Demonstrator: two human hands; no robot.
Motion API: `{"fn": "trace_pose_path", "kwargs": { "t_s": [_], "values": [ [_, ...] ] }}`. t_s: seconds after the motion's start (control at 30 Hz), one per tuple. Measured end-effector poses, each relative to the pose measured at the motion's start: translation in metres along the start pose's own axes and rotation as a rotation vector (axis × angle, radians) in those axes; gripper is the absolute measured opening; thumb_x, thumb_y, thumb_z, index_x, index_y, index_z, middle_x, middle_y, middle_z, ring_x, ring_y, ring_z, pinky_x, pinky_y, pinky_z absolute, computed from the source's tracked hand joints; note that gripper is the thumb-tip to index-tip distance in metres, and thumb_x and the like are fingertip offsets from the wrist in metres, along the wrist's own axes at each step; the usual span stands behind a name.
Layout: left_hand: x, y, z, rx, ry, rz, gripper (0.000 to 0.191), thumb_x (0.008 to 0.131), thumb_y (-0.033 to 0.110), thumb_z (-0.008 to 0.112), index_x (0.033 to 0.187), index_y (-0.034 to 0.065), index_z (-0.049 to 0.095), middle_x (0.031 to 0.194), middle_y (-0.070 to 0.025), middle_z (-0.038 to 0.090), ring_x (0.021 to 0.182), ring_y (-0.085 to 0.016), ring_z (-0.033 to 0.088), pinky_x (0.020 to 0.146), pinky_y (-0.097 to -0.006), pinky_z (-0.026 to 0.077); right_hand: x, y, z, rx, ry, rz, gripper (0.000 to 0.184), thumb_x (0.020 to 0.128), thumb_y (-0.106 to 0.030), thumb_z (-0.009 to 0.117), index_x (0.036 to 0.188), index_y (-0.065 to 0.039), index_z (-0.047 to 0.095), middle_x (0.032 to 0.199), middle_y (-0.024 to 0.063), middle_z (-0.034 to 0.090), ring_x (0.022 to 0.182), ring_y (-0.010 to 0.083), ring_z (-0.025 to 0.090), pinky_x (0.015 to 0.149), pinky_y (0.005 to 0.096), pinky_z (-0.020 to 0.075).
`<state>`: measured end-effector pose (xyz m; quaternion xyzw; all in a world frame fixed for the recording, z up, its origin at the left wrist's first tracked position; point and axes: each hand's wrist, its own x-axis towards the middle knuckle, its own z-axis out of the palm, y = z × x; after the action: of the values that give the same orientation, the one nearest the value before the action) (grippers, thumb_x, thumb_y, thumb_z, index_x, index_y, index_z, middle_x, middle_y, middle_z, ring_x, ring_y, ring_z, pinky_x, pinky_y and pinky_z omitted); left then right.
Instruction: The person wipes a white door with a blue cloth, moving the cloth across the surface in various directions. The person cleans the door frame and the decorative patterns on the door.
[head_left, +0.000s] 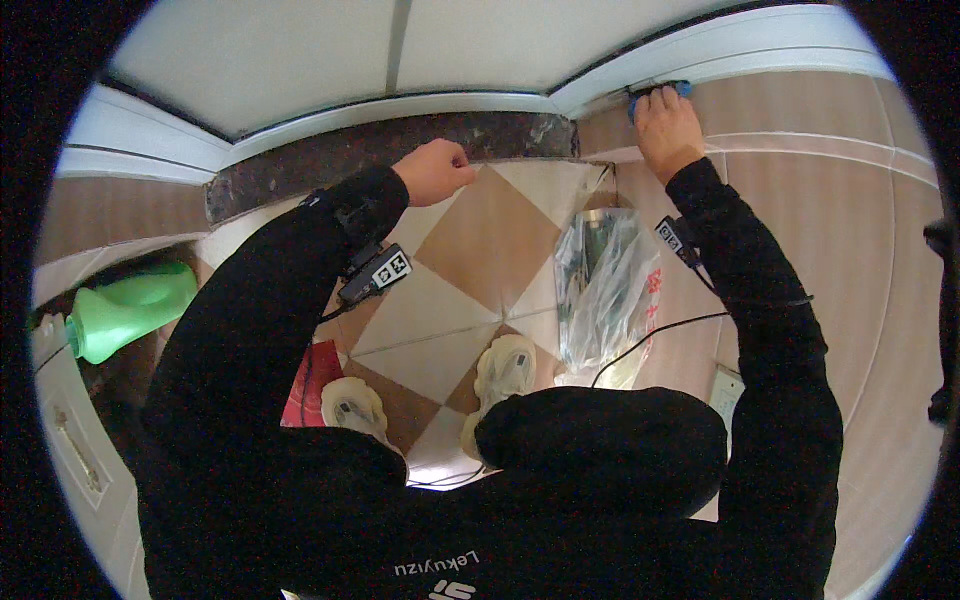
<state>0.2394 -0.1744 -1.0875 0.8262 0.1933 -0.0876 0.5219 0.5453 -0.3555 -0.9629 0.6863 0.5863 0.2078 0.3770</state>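
Observation:
My right hand (669, 131) reaches to the upper right and grips a small blue and dark object (637, 103), mostly hidden under the fingers. It presses this against the joint between the white window frame (742, 56) and the tiled wall (802, 105). With fingers curled in and nothing visible in them, my left hand (435, 172) hovers before the dark stone sill (517, 139). Whether it touches the sill is unclear. Above the sill stand pale glass panes (480, 45).
A green plastic bottle (124, 315) lies at the left, near a white cabinet door (86, 457). Beside my right leg is a clear plastic bag (619, 300) around something shiny. A red item (319, 375) lies by my left shoe (352, 405). A black cable (660, 326) hangs from my right sleeve.

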Motion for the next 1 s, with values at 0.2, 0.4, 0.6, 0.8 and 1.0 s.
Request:
{"fn": "trace_pose_path", "kwargs": {
  "t_s": [0.2, 0.4, 0.6, 0.8, 1.0],
  "values": [
    [-0.014, -0.011, -0.002, -0.054, 0.007, -0.085, 0.036, 0.098, 0.033, 0.064, 0.096, -0.0029, 0.066, 0.080, -0.0104, 0.069, 0.073, -0.018, 0.068, 0.064, -0.0360, 0.055, 0.016, -0.064, 0.044, 0.135, -0.118, -0.090, 0.023, 0.094, -0.021, 0.056, 0.101, -0.006, 0.071, 0.105, 0.0113, 0.071, 0.105, 0.0277, 0.061, 0.086, 0.0410, 0.0498],
    [-0.034, -0.014, -0.003, -0.002, 0.046, -0.046, 0.034, 0.096, 0.030, 0.064, 0.095, -0.0040, 0.067, 0.080, -0.0121, 0.070, 0.073, -0.019, 0.069, 0.066, -0.0369, 0.055, 0.016, -0.089, 0.050, 0.198, -0.191, -0.057, 0.023, 0.095, -0.020, 0.054, 0.102, -0.007, 0.071, 0.105, 0.0076, 0.072, 0.111, 0.0268, 0.058, 0.090, 0.0412, 0.0441],
    [-0.040, -0.011, -0.001, 0.019, 0.020, -0.014, 0.032, 0.096, 0.028, 0.065, 0.095, -0.0038, 0.067, 0.080, -0.0132, 0.070, 0.071, -0.020, 0.068, 0.065, -0.0367, 0.055, -0.014, -0.033, -0.040, 0.026, -0.173, -0.001, 0.027, 0.095, -0.023, 0.056, 0.111, -0.007, 0.070, 0.112, 0.0065, 0.071, 0.117, 0.0243, 0.054, 0.090, 0.0397, 0.0421],
    [-0.038, 0.008, 0.011, 0.001, -0.063, 0.019, 0.031, 0.094, 0.027, 0.065, 0.095, -0.0040, 0.067, 0.079, -0.0124, 0.070, 0.068, -0.020, 0.067, 0.063, -0.0367, 0.054, -0.035, 0.036, -0.102, 0.017, 0.058, 0.024, 0.014, 0.092, -0.016, 0.057, 0.102, -0.008, 0.064, 0.104, 0.0066, 0.065, 0.106, 0.0262, 0.058, 0.088, 0.0398, 0.0485],
    [-0.037, 0.003, 0.014, -0.070, -0.087, 0.062, 0.031, 0.094, 0.027, 0.066, 0.095, -0.0038, 0.067, 0.080, -0.0132, 0.070, 0.068, -0.019, 0.067, 0.064, -0.0362, 0.055, -0.018, 0.016, -0.075, 0.002, 0.045, 0.042, 0.017, 0.091, -0.017, 0.057, 0.098, -0.005, 0.066, 0.101, 0.0134, 0.067, 0.104, 0.0295, 0.060, 0.089, 0.0394, 0.0509]
  ]
}}
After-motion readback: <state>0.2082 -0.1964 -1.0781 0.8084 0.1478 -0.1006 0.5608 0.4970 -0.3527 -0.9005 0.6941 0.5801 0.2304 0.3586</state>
